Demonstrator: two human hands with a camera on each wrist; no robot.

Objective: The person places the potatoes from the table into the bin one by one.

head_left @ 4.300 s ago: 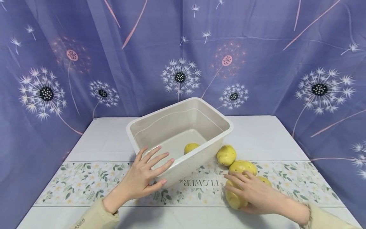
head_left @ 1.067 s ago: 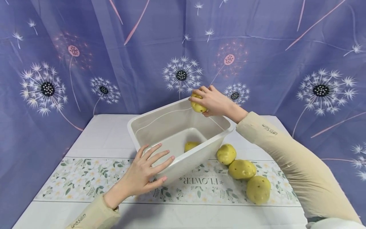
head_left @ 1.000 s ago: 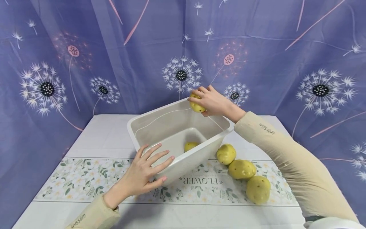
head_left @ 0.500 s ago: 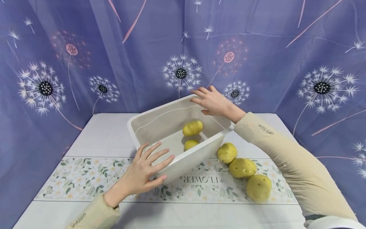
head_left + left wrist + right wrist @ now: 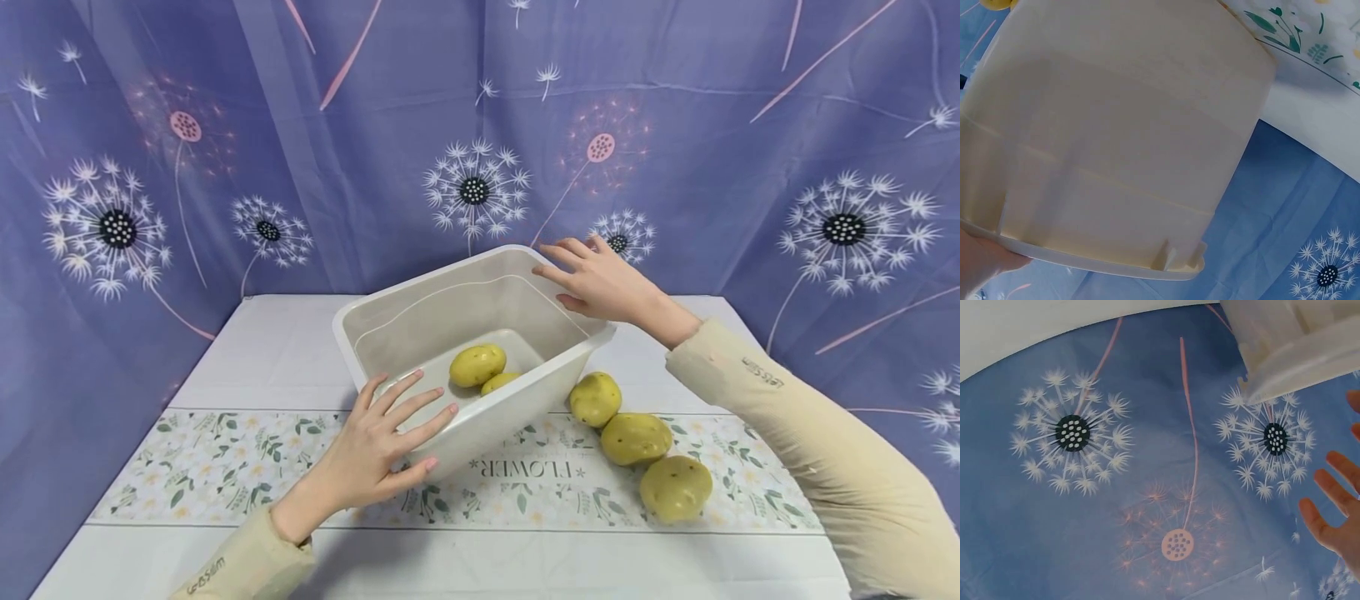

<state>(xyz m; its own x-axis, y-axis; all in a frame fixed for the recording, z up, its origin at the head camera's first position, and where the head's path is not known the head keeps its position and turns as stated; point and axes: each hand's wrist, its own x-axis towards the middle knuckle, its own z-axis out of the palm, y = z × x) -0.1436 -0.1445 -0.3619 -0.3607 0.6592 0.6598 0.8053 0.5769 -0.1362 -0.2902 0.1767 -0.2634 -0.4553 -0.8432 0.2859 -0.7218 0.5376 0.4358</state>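
A pale grey plastic bin stands at an angle on the table, with a yellow potato and part of a second potato on its floor. My left hand, fingers spread, rests at the bin's near left rim; the left wrist view shows part of this hand at the rim of the bin. Over the bin's right end is my right hand, holding nothing, its fingers apart. In the right wrist view the fingers of this hand are spread beside the bin.
Three potatoes lie in a slanting row right of the bin: one near its wall, one in the middle and one nearest me. A floral strip crosses the white table. A purple dandelion curtain hangs behind.
The right hand carried a potato from the table over the bin and let it go; the potato lies on the bin's floor. That hand has since moved right. The left hand has stayed put.
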